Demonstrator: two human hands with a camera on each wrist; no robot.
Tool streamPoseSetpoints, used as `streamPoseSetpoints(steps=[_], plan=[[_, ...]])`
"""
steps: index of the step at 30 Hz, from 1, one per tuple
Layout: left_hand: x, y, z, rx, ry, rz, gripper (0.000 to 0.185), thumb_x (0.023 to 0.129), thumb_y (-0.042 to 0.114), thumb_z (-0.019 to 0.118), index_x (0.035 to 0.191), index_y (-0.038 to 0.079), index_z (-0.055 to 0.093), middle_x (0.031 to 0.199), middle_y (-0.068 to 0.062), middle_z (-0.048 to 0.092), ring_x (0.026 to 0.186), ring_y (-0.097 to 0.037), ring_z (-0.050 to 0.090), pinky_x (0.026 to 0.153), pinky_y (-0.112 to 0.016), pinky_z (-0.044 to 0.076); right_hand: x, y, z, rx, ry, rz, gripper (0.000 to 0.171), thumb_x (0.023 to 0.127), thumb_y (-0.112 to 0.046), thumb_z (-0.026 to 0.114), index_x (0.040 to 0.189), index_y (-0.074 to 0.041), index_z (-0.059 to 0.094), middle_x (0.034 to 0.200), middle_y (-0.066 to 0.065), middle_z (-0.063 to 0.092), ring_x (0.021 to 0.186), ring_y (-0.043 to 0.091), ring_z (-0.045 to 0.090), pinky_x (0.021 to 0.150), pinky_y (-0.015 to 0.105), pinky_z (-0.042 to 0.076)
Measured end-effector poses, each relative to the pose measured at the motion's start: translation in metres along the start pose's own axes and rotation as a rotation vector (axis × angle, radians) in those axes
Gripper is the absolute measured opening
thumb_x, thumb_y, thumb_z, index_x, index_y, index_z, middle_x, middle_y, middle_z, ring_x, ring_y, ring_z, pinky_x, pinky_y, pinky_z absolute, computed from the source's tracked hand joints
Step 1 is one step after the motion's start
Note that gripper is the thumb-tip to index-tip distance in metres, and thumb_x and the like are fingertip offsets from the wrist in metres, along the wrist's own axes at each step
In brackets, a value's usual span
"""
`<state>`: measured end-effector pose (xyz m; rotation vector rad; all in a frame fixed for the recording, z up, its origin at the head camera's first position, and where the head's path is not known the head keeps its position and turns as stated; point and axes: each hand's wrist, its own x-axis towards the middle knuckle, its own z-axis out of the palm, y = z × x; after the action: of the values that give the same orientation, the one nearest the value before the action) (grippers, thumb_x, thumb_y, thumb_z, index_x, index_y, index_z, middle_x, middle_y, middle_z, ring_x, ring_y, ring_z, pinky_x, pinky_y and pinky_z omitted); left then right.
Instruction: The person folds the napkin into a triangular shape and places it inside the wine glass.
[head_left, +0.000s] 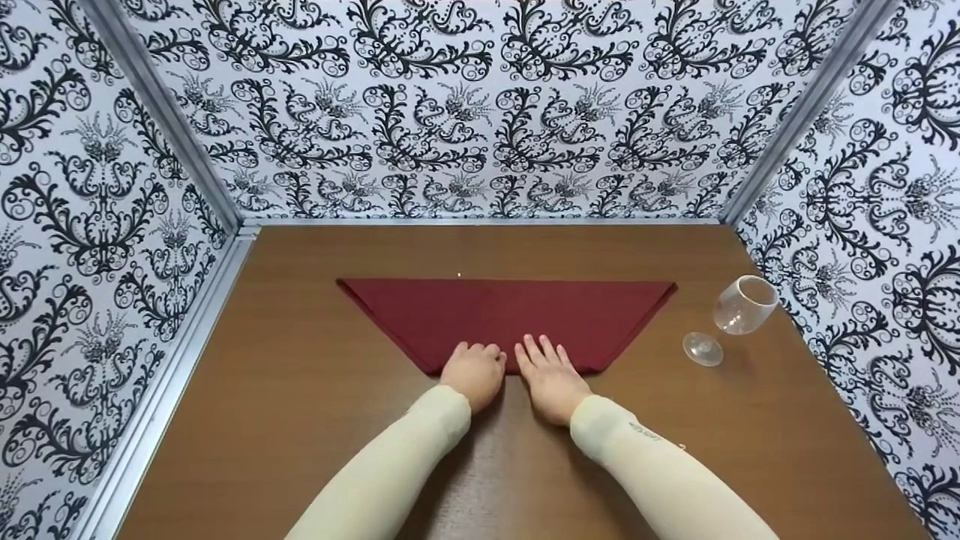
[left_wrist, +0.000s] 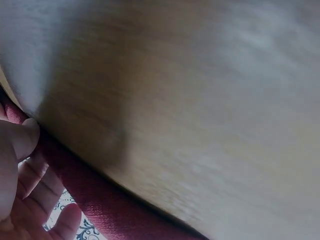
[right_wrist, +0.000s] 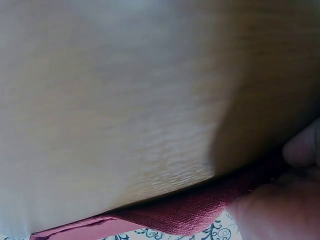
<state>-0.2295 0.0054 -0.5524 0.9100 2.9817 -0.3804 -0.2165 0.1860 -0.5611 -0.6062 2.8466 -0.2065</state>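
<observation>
A dark red napkin (head_left: 510,315), folded into a wide trapezoid, lies flat in the middle of the brown table (head_left: 300,390). Both hands meet at its short near edge. My left hand (head_left: 474,369) has its fingers curled over that edge. In the left wrist view, the thumb and fingers of my left hand (left_wrist: 20,175) pinch the napkin (left_wrist: 100,200). My right hand (head_left: 550,371) lays straight fingers on the cloth. In the right wrist view, the thumb of my right hand (right_wrist: 280,205) is tucked against the napkin's (right_wrist: 185,215) edge.
A clear stemmed wine glass (head_left: 739,307) lies on its side at the right of the table, close to the right wall. Patterned black-and-white walls close in the table on the left, back and right.
</observation>
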Motion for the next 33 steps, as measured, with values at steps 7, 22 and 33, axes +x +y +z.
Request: streamPoseSetpoints(steps=[7,22,33], plan=[[0.004,-0.002,0.005,-0.019,0.037,0.001,0.036,0.109,0.024,0.049,0.136,0.02,0.072,0.12,0.001,0.071,0.108,-0.023,0.069,0.098,-0.043,0.056,-0.001,0.005,0.001,-0.023,0.022,-0.044,0.058,0.106,0.0,0.042,0.163,-0.002,0.034,0.173,0.022,0.023,0.159,0.046,0.025,0.128,0.062,0.025],[0.017,-0.015,0.013,-0.355,0.078,-0.101,0.015,0.103,0.014,0.06,0.112,0.019,0.07,0.107,-0.005,0.079,0.101,-0.028,0.075,0.091,-0.048,0.058,0.007,0.011,0.0,-0.013,0.179,-0.047,0.038,0.109,-0.02,0.057,0.143,-0.004,0.064,0.167,0.017,0.04,0.146,0.045,0.049,0.111,0.054,0.051],[0.021,-0.011,0.011,-0.298,0.122,-0.148,0.024,0.101,0.014,0.06,0.111,0.023,0.08,0.107,-0.005,0.077,0.1,-0.029,0.074,0.088,-0.05,0.059,0.012,0.008,0.003,-0.012,0.165,0.018,0.053,0.103,-0.002,0.049,0.154,-0.017,0.056,0.17,0.016,0.036,0.153,0.048,0.037,0.12,0.063,0.038]])
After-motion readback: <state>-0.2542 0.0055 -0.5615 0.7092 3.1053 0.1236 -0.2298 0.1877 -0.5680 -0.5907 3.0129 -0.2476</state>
